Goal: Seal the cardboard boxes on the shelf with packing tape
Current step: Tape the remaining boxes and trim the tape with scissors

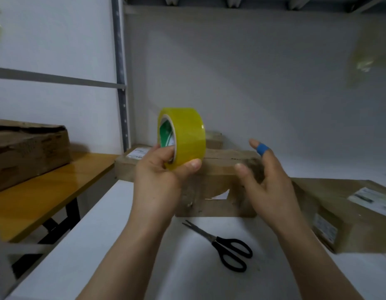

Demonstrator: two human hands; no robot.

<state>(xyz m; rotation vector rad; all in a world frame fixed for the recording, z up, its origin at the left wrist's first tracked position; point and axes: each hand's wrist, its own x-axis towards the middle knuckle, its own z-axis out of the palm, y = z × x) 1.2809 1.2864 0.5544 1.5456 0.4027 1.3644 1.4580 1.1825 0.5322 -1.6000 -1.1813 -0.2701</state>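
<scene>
**Item 1, tape [185, 135].** Yellow roll with a green-printed core, held upright in the air above the shelf [123, 234] and in front of the mid box [222, 165]. No loose end shows; no strip is drawn off.

**Item 2, left grip [159, 169].** Clamped on the tape: fingers hooked through the core, thumb pressed on the outer face.

**Item 3, right grip [267, 182].** Apart, fingers spread and holding nothing. It hovers just beside the roll, with a blue plaster [262, 149] on the forefinger. By its pose it is likely about to pick at the tape's end.

**Item 4, mid box.** Flat, lying on the shelf behind both hands. A dark line runs along its top seam, and the seam seems bare of tape, though blur makes this uncertain.

**Item 5, right box [330, 204].** On the shelf, well apart from the roll, with white labels on top and side. Whether it is taped cannot be told.

**Item 6, small box [213, 139].** At the back, behind the tape and mostly hidden.

**Item 7, scissors [229, 245].** Black-handled, lying closed on the shelf near the front, untouched.

**Item 8, left box [30, 148].** Worn, standing on the orange worktop [47, 191], off the shelf.

**Status.** Judged early: the tape is in hand, and no seal is seen on any box. Finding the end, laying strips, cutting and pressing down are all left to do.
</scene>
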